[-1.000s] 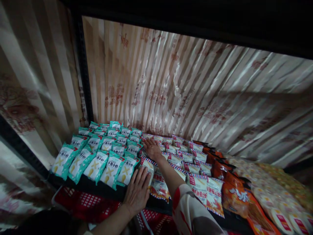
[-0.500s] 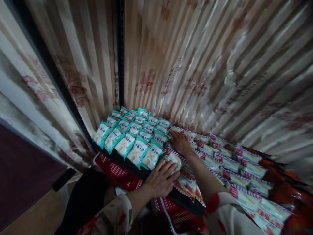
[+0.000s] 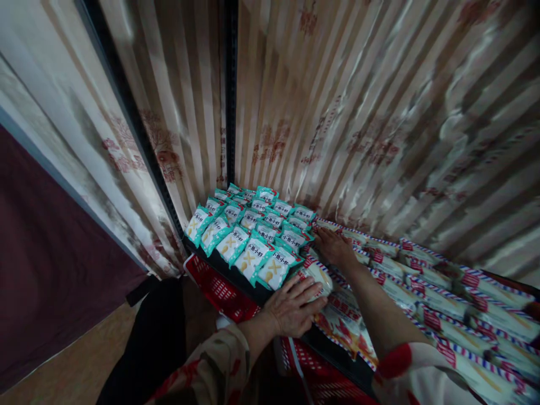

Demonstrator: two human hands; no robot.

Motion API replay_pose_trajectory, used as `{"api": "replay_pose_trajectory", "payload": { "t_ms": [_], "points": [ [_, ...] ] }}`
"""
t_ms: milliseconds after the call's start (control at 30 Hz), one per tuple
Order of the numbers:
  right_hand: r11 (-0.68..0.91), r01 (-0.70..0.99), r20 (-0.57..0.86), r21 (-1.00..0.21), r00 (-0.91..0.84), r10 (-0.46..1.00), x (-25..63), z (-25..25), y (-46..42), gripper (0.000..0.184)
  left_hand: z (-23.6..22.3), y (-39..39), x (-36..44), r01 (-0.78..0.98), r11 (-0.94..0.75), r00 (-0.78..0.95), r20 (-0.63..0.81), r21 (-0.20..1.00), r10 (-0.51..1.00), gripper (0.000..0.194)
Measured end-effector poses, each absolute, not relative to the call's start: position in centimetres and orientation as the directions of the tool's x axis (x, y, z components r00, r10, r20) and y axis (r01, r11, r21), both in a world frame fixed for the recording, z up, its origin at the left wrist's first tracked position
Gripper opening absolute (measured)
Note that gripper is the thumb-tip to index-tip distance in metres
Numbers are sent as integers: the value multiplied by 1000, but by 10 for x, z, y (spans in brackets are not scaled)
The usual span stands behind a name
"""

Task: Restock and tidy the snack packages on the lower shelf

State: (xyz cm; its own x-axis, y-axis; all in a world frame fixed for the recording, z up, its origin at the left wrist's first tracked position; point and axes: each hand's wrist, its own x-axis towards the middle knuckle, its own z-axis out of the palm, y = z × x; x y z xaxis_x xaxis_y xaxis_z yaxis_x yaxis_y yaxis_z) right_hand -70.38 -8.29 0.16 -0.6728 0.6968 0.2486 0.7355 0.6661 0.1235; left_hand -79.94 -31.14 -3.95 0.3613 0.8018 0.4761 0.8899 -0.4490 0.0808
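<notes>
My left hand (image 3: 293, 308) lies over the lower edge of a striped-edge white snack bag (image 3: 315, 275), its fingers stretched out and slightly apart on it. Further back, my right hand (image 3: 337, 248) reaches in with fingers extended among the rear striped-edge bags; its fingertips are partly lost against the dark wrappers. To the left of both hands stand several teal-and-white snack bags (image 3: 248, 256) in leaning rows. Below my right forearm, another striped-edge bag with a red and orange print (image 3: 343, 318) rests at the shelf front.
More striped-edge bags (image 3: 426, 289) fill the shelf on the right. Red perforated baskets (image 3: 223, 289) sit under the black shelf edge (image 3: 242, 284). Striped printed sheeting (image 3: 287, 101) hangs behind, with black metal posts (image 3: 230, 90) at the left corner.
The view has turned slightly left, so everything sits further right in the picture. Both hands keep nearly the same places against the bags.
</notes>
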Motion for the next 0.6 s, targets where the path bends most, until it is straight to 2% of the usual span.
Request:
{"api": "replay_pose_trajectory", "payload": {
  "t_ms": [167, 600],
  "points": [
    [669, 739, 254, 78, -664, 703, -702, -1, -84, 48, -38, -312, -800, 892, -445, 356, 478, 82, 803, 48],
    [687, 724, 234, 53, -678, 697, -696, 7, -87, 45, -39, -312, -799, 898, -436, 363, 461, 61, 810, 48]
  ]
}}
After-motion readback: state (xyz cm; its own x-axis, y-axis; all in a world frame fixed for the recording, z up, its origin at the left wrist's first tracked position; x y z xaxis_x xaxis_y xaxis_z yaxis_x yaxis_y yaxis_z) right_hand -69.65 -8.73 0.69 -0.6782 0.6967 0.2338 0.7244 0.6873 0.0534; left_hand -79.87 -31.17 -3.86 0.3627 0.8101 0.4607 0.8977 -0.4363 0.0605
